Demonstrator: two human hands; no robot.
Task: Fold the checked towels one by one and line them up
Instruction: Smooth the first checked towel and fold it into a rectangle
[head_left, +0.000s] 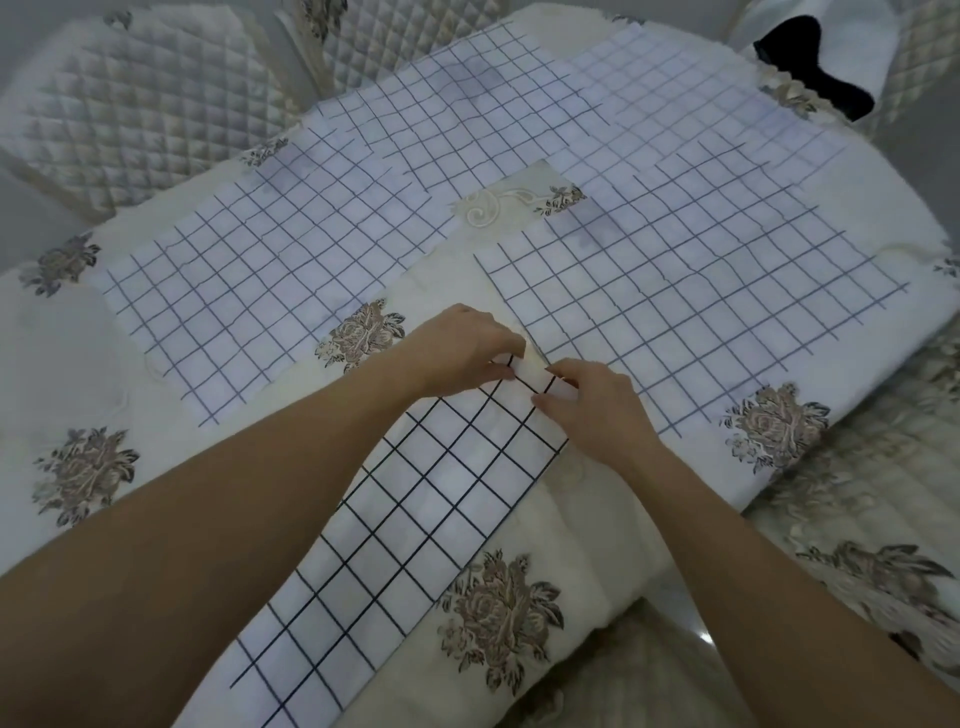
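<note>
A white towel with dark checks (415, 509) lies as a long narrow strip from the near edge toward the middle of the table. My left hand (467, 348) and my right hand (592, 410) both pinch its far end, close together, fingers closed on the cloth. Several more checked towels lie flat and overlapping beyond: one at the left (249, 291), one at the right (691, 312), others at the back (467, 119).
The table carries a cream cloth with embroidered flowers (509, 618). Quilted chair backs (130, 104) stand behind it on the left. A white and black object (826, 57) sits at the far right corner. The table's right edge drops to a patterned seat (857, 519).
</note>
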